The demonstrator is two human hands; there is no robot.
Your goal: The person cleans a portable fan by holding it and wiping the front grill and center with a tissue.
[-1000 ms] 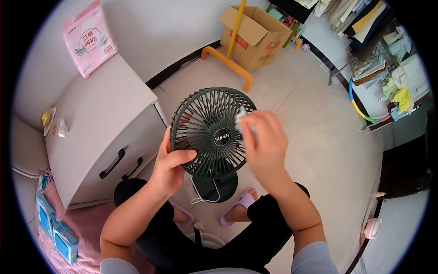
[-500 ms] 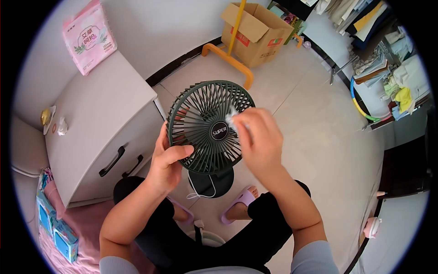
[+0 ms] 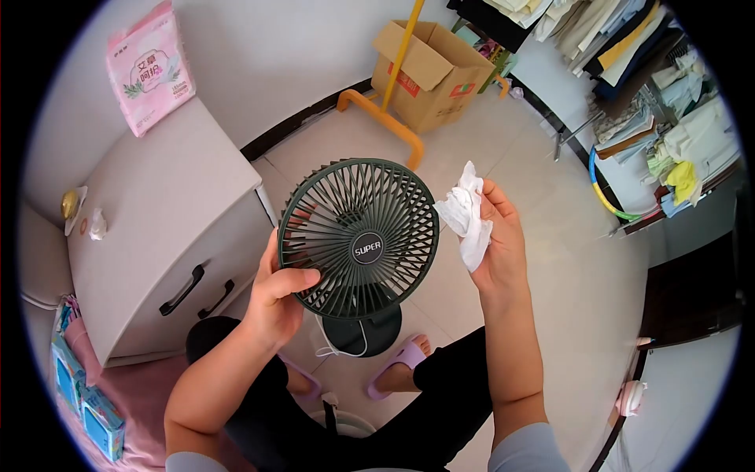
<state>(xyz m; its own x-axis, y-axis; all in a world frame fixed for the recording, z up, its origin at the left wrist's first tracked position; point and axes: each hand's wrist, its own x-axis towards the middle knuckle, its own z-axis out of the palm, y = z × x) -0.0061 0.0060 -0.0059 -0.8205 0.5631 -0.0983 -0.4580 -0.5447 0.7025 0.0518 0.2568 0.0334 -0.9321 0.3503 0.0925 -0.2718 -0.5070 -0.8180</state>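
Observation:
A dark green desk fan (image 3: 367, 248) with a "SUPER" badge at its hub is held up in front of me. My left hand (image 3: 277, 299) grips the left edge of its grille, thumb on the front and fingers behind the bars. The round base and a white cord hang below the grille. To the right of the fan, apart from it, my right hand (image 3: 503, 240) pinches a crumpled white tissue (image 3: 469, 216).
A grey cabinet (image 3: 169, 204) with black handles stands at the left, bearing a pink packet (image 3: 151, 71) and a crumpled white scrap (image 3: 97, 225). A cardboard box (image 3: 432, 75) sits behind a yellow stand (image 3: 385, 130). Clothes (image 3: 621, 39) hang at upper right.
My right hand has drawn back from the fan's front to the right, and the tissue now shows fully. The left hand keeps its hold on the fan, which sits slightly lower in view.

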